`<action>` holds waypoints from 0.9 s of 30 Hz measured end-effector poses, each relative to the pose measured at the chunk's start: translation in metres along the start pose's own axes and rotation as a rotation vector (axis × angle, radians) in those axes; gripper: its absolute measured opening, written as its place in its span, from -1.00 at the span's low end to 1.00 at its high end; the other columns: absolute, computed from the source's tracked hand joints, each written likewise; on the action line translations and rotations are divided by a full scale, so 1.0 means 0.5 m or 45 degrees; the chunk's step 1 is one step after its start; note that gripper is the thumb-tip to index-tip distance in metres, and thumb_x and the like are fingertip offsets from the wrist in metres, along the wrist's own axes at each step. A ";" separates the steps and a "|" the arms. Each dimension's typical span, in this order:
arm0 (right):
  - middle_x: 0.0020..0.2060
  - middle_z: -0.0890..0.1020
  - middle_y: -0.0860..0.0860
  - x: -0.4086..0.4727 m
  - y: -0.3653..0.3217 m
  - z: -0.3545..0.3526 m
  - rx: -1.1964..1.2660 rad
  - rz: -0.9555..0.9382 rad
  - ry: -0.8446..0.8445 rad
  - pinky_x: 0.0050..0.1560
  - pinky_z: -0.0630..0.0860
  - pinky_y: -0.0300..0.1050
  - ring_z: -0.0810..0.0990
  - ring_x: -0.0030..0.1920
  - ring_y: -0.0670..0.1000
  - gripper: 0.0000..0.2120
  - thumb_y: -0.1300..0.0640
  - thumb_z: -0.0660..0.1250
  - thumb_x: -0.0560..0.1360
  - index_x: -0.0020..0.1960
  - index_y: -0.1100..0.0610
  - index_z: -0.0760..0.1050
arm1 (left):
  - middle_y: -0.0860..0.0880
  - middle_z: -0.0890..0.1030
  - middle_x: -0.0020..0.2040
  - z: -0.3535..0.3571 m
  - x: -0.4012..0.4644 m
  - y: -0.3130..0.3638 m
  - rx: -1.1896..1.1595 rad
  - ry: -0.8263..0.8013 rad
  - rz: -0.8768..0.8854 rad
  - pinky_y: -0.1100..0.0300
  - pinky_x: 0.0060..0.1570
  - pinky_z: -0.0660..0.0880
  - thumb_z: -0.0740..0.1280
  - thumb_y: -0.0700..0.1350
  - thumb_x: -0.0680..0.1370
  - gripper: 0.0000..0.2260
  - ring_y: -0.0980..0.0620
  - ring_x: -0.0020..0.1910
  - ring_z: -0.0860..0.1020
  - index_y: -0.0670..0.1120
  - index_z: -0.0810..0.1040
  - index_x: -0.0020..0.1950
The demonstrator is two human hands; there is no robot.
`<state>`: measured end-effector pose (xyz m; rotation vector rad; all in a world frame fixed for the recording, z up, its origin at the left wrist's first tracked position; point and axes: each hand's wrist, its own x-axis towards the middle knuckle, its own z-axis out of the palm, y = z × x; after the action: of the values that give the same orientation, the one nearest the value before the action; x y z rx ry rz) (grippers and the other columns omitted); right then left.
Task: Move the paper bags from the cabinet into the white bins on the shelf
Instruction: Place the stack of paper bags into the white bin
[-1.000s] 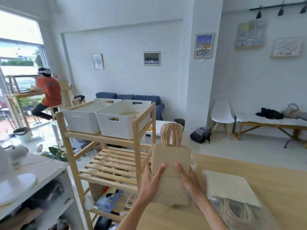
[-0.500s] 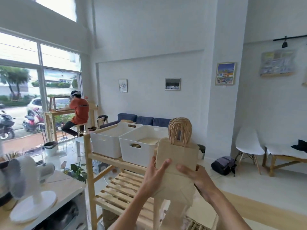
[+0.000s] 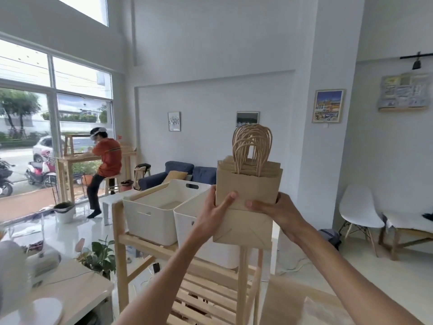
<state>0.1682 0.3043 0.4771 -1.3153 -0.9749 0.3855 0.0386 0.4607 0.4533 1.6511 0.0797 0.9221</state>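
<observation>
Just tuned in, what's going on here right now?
A person holds a stack of folded brown paper bags upright, handles up, with the left hand and right hand gripping its sides. The stack is raised in front of two white bins on the wooden shelf, not yet lowered into either.

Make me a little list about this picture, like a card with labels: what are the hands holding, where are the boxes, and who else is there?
Held thing: stack of paper bags, brown, upright, handles up
Left hand: grips the stack's left side
Right hand: grips the stack's right side
White bins: two, side by side on the top of the wooden shelf
Stack's place: raised in front of the right bin, not in it yet
Left bin: looks empty
Other person: orange shirt, at a wooden table by the window
Seats: blue sofa, white chair
</observation>
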 end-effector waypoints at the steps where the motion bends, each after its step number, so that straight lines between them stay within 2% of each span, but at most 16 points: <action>1: 0.01 0.77 -0.04 0.025 0.002 0.005 -0.024 -0.019 0.016 -0.12 0.65 -0.26 0.75 0.02 -0.04 -0.50 0.08 0.70 0.24 0.15 0.04 0.67 | 0.04 0.67 0.18 -0.021 0.016 -0.006 0.008 -0.055 -0.008 0.20 0.02 0.62 0.41 0.26 0.46 -0.51 0.11 0.11 0.66 0.07 0.47 0.29; 3: -0.02 0.77 -0.06 0.074 0.014 0.010 -0.060 -0.066 0.048 -0.14 0.63 -0.30 0.75 -0.01 -0.08 -0.57 0.11 0.70 0.25 0.08 0.01 0.68 | 0.00 0.62 0.24 -0.069 0.036 -0.030 0.143 -0.141 -0.042 0.17 0.09 0.59 0.32 0.31 0.53 -0.48 0.14 0.17 0.62 0.03 0.43 0.36; 5: -0.04 0.77 -0.08 0.128 0.033 0.011 -0.081 -0.114 0.079 -0.15 0.61 -0.34 0.74 -0.03 -0.11 -0.61 0.14 0.69 0.26 0.04 0.00 0.69 | 0.03 0.60 0.24 -0.126 0.049 -0.073 0.463 -0.161 -0.074 0.10 0.22 0.53 0.22 0.33 0.56 -0.50 0.12 0.23 0.57 0.05 0.42 0.37; 7: -0.04 0.77 -0.10 0.189 0.055 0.010 -0.102 -0.152 0.111 -0.13 0.62 -0.33 0.74 -0.03 -0.12 -0.59 0.15 0.69 0.27 0.08 0.02 0.68 | 0.10 0.57 0.23 -0.182 0.055 -0.123 0.832 -0.164 -0.099 0.05 0.28 0.48 0.20 0.30 0.57 -0.55 0.10 0.27 0.50 0.09 0.46 0.35; 8: -0.04 0.77 -0.09 0.219 0.068 0.010 -0.122 -0.172 0.126 -0.10 0.64 -0.30 0.74 -0.02 -0.11 -0.57 0.14 0.69 0.27 0.10 0.05 0.67 | 0.16 0.55 0.21 -0.203 0.053 -0.145 0.973 -0.165 -0.100 0.10 0.28 0.45 0.21 0.31 0.56 -0.57 0.14 0.28 0.47 0.12 0.50 0.31; 11: -0.08 0.77 -0.10 0.304 0.114 0.017 -0.198 -0.245 0.182 -0.06 0.66 -0.24 0.73 -0.03 -0.11 -0.55 0.13 0.71 0.24 0.08 0.07 0.67 | 0.41 0.48 0.07 -0.248 0.046 -0.184 1.234 -0.173 0.004 0.33 0.20 0.26 0.12 0.48 0.47 -0.58 0.49 0.20 0.32 0.28 0.56 0.08; 13: -0.12 0.74 -0.23 0.348 0.149 0.025 -0.270 -0.294 0.179 -0.05 0.64 -0.29 0.71 -0.04 -0.20 -0.56 0.09 0.71 0.23 0.05 -0.01 0.64 | 0.46 0.46 -0.01 -0.262 0.051 -0.197 1.307 -0.179 0.087 0.39 0.21 0.23 0.08 0.52 0.46 -0.61 0.55 0.18 0.30 0.35 0.54 -0.02; 16: -0.13 0.71 -0.32 0.401 0.198 0.038 -0.413 -0.329 0.092 -0.14 0.57 -0.43 0.68 -0.09 -0.28 -0.55 -0.09 0.70 0.20 0.02 -0.10 0.62 | 0.36 0.51 -0.04 -0.269 0.064 -0.214 1.413 -0.224 0.143 0.24 0.26 0.29 0.18 0.39 0.56 -0.69 0.33 0.07 0.43 0.26 0.58 0.02; 18: -0.15 0.70 -0.34 0.427 0.231 0.045 -0.491 -0.314 0.040 -0.21 0.53 -0.46 0.67 -0.11 -0.31 -0.57 -0.18 0.67 0.17 -0.03 -0.23 0.59 | 0.33 0.51 -0.05 -0.277 0.066 -0.222 1.451 -0.239 0.206 0.15 0.24 0.31 0.20 0.33 0.59 -0.69 0.29 0.02 0.44 0.18 0.61 0.04; 20: -0.18 0.68 -0.38 0.447 0.264 0.047 -0.549 -0.312 -0.002 -0.25 0.49 -0.50 0.65 -0.13 -0.33 -0.58 -0.20 0.66 0.18 -0.06 -0.35 0.55 | 0.32 0.51 -0.06 -0.282 0.066 -0.228 1.458 -0.224 0.246 0.17 0.23 0.31 0.16 0.34 0.60 -0.66 0.29 0.01 0.43 0.17 0.60 0.03; 24: -0.18 0.63 -0.48 0.468 0.300 0.039 -0.679 -0.265 -0.140 -0.24 0.45 -0.54 0.62 -0.13 -0.38 -0.54 -0.22 0.66 0.16 -0.06 -0.27 0.51 | 0.32 0.50 -0.07 -0.277 0.060 -0.233 1.445 -0.192 0.289 0.18 0.21 0.32 0.11 0.37 0.60 -0.63 0.27 -0.02 0.41 0.18 0.58 0.00; 27: -0.17 0.66 -0.40 0.478 0.313 0.030 -0.806 -0.232 -0.210 -0.13 0.52 -0.45 0.64 -0.09 -0.33 -0.51 -0.22 0.63 0.17 0.00 -0.22 0.48 | 0.36 0.46 -0.10 -0.275 0.059 -0.236 1.423 -0.172 0.332 0.18 0.19 0.32 0.13 0.35 0.61 -0.69 0.29 -0.02 0.40 0.20 0.55 -0.03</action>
<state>0.3354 0.5296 0.4215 -1.7581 -1.4143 0.0359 0.0250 0.6230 0.3684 2.8024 0.3400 1.0233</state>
